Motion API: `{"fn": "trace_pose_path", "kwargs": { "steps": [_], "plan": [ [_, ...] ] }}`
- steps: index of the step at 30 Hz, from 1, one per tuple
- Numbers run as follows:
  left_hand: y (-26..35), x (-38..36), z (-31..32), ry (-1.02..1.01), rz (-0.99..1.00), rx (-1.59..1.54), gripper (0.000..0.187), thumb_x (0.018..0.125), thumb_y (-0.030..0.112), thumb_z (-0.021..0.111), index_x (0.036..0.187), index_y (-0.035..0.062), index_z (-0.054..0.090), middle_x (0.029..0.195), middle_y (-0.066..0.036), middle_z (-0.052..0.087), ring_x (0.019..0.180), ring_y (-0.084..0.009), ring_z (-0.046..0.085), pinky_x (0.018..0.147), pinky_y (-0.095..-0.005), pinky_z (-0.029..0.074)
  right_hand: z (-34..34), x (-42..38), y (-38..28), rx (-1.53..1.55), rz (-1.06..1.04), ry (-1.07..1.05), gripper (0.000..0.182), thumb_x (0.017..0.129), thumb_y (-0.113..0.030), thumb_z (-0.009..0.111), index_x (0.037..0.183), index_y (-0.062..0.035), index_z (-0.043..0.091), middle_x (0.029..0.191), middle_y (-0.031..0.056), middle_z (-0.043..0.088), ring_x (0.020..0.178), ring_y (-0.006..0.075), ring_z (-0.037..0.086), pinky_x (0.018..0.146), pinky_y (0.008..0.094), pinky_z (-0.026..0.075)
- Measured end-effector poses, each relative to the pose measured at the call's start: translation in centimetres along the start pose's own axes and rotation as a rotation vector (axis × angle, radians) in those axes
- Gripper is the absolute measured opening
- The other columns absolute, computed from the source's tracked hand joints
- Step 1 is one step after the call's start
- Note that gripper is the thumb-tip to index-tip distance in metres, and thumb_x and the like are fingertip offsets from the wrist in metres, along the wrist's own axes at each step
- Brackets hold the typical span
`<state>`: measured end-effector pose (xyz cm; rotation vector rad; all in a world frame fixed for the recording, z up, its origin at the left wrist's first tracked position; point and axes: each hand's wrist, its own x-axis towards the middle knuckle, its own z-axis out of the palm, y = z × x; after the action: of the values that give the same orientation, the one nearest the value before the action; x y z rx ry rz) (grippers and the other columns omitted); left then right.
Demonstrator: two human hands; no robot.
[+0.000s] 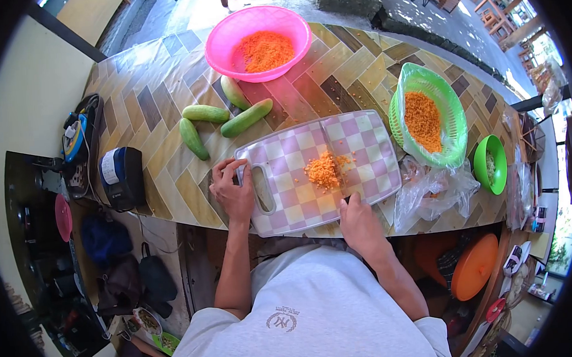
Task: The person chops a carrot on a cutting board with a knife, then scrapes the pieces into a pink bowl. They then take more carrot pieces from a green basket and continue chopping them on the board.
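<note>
Two hands are working at the checkered cutting board [327,170], centre frame. The left hand [233,192] is gripping its handle end, fingers curled over the edge. The right hand [359,224] is closing around a dark knife handle [349,200] just below the chopped carrot pile [324,170]. Four cucumbers [223,120] are lying upper left of the board.

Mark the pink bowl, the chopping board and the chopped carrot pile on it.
pink bowl [225,37]: head view, left inner wall.
chopping board [367,143]: head view, bare checkered corner.
chopped carrot pile [323,172]: head view, middle of heap.
</note>
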<state>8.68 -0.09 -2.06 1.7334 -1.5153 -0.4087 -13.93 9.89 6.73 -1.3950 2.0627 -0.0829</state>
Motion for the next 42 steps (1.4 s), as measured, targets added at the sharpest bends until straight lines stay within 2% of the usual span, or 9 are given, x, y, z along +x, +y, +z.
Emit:
{"fn": "trace_pose_path", "kwargs": {
  "steps": [4,10,13,25,28,31,37,40,42],
  "plan": [
    [0.1,0.0,-0.1,0.0,0.005,0.007,0.018,0.083,0.019,0.075,0.1,0.0133,0.073,0.111,-0.003,0.063,0.084,-0.0179,0.06,0.084,-0.0342,0.041,1.3,0.2,0.1,-0.043,0.001,0.054,0.031,0.103,-0.026,0.042,0.102,0.0048,0.045,0.081,0.0309,0.066,0.082,0.0481,0.066,0.074,0.055,0.053],
    [-0.1,0.0,0.0,0.001,0.015,0.016,0.018,0.083,0.019,0.075,0.099,0.013,0.073,0.111,-0.003,0.063,0.085,-0.0183,0.06,0.084,-0.0341,0.041,-0.3,0.1,-0.5,-0.019,0.02,-0.017,0.032,0.103,-0.027,0.041,0.103,0.0044,0.046,0.083,0.0318,0.065,0.084,0.0482,0.066,0.075,0.0552,0.053],
    [0.3,0.0,-0.2,-0.008,-0.017,0.004,0.017,0.083,0.019,0.075,0.099,0.0128,0.073,0.111,-0.003,0.063,0.087,-0.0188,0.061,0.084,-0.0342,0.042,1.2,0.4,0.0,-0.04,-0.002,0.06,0.031,0.103,-0.027,0.042,0.102,0.0041,0.046,0.083,0.0314,0.066,0.084,0.0481,0.066,0.074,0.0548,0.053],
    [0.2,0.0,-0.1,-0.011,-0.002,0.008,0.017,0.084,0.019,0.074,0.1,0.0128,0.073,0.111,-0.004,0.063,0.091,-0.019,0.06,0.085,-0.0344,0.042,0.8,0.1,0.0,0.004,0.01,-0.003,0.03,0.103,-0.026,0.043,0.101,0.0039,0.044,0.081,0.0302,0.066,0.08,0.0472,0.067,0.071,0.0541,0.054],
    [0.3,0.0,-0.1,-0.018,-0.018,0.023,0.017,0.084,0.019,0.074,0.1,0.013,0.073,0.111,-0.004,0.063,0.091,-0.0191,0.06,0.085,-0.0347,0.042,1.5,0.3,0.4,-0.022,-0.032,0.061,0.029,0.103,-0.026,0.043,0.101,0.0037,0.044,0.08,0.0299,0.066,0.08,0.0471,0.067,0.071,0.0539,0.054],
    [-0.4,0.0,0.2,0.008,0.013,-0.02,0.02,0.082,0.021,0.075,0.101,0.0159,0.074,0.112,-0.002,0.063,0.083,-0.0176,0.063,0.087,-0.0376,0.037,0.4,0.0,-0.2,-0.003,-0.014,-0.005,0.029,0.103,-0.026,0.043,0.101,0.0037,0.044,0.08,0.0293,0.066,0.079,0.0465,0.067,0.071,0.0534,0.054],
    [-0.3,-0.1,0.2,0.006,-0.001,-0.028,0.018,0.083,0.022,0.075,0.1,0.0156,0.074,0.112,-0.002,0.063,0.081,-0.0174,0.063,0.088,-0.0381,0.036,0.4,0.2,0.1,-0.048,-0.048,0.024,0.03,0.103,-0.026,0.043,0.1,0.0039,0.044,0.079,0.029,0.066,0.08,0.0461,0.067,0.071,0.0532,0.055],
    [-0.1,0.0,0.0,0.012,0.029,0.007,0.018,0.084,0.019,0.075,0.1,0.0126,0.073,0.109,-0.004,0.064,0.087,-0.0185,0.06,0.083,-0.0343,0.043,2.1,0.5,0.1,-0.074,-0.026,0.039,0.03,0.103,-0.026,0.042,0.101,0.0041,0.044,0.079,0.0301,0.066,0.081,0.0472,0.067,0.071,0.0537,0.054],
    [0.0,-0.1,0.1,0.013,0.018,0.011,0.018,0.084,0.02,0.075,0.1,0.0127,0.073,0.109,-0.004,0.064,0.087,-0.0183,0.06,0.082,-0.0344,0.043,0.8,0.3,-0.2,-0.032,-0.02,0.007,0.031,0.103,-0.026,0.042,0.101,0.0043,0.044,0.08,0.0304,0.066,0.081,0.0474,0.067,0.072,0.0538,0.054]
  ]
}}
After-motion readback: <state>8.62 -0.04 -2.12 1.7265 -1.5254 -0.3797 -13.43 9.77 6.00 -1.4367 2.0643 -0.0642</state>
